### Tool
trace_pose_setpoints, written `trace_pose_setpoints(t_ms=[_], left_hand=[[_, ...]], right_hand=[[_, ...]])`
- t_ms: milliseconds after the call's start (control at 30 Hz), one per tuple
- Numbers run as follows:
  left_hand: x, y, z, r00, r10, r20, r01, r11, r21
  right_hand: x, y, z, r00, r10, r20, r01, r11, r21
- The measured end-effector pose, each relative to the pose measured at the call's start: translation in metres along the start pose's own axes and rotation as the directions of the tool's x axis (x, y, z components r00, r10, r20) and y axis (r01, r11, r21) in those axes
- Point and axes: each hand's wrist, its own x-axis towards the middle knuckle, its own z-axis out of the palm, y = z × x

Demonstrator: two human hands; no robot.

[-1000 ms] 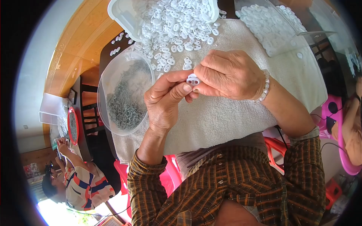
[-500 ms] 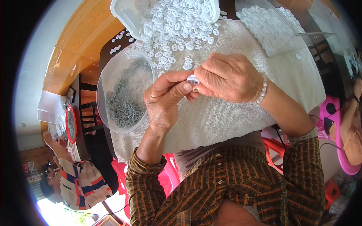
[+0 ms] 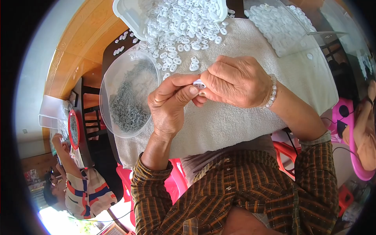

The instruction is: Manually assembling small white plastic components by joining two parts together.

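- Left hand (image 3: 170, 100): thumb and fingers pinched on one small white piece (image 3: 199, 84); piece is oval with holes.
- Right hand (image 3: 237, 82): fingers bunched against the right side of that same piece; fingertips partly hidden, so can't tell if it grips the piece or something smaller.
- Hands meet at the piece, which is up above the beige towel (image 3: 243, 121), about mid-view.
- Beaded bracelet (image 3: 273, 92) on right wrist; brown plaid shirt (image 3: 235, 172), cuffs below the elbows.
- Just left of left hand: round clear tub (image 3: 102, 98), small grey screw-like parts (image 3: 129, 113) heaped toward its near side.
- Just beyond the hands: little cluster of white pieces (image 3: 194, 64) on the towel.
- Farther out: big heap of white pieces (image 3: 182, 23) spilling from a tipped white container (image 3: 127, 15) onto the towel.
- A few loose ones (image 3: 118, 51) on the dark table (image 3: 111, 49), left of the heap.
- Far right of towel: clear box (image 3: 325, 33) with more white pieces (image 3: 274, 31) in it; one single piece (image 3: 310, 56) lies near it.
- Left background: co-worker in patterned top (image 3: 90, 192), hands near a red-rimmed tray (image 3: 78, 129).
- Right edge: another person's arm (image 3: 366, 143) beside a pink plastic object (image 3: 354, 152); kind unclear.
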Motion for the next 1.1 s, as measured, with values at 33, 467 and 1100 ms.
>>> trace_pose_setpoints(t_ms=[33, 467, 1100], left_hand=[[0.001, -0.001, 0.001, 1.0, 0.002, -0.001, -0.002, 1.0, 0.0], [0.007, -0.007, 0.0, 0.999, 0.024, -0.028, -0.025, 0.998, -0.053], [0.001, -0.004, 0.006, 0.994, 0.101, -0.041, -0.098, 0.992, 0.074]], right_hand=[[0.0, 0.001, -0.001, 1.0, 0.002, 0.003, -0.002, 1.0, 0.017], [0.004, 0.012, -0.007, 0.994, 0.112, -0.009, -0.111, 0.986, 0.122], [0.003, 0.01, -0.004, 0.999, 0.033, -0.007, -0.032, 0.989, 0.146]])
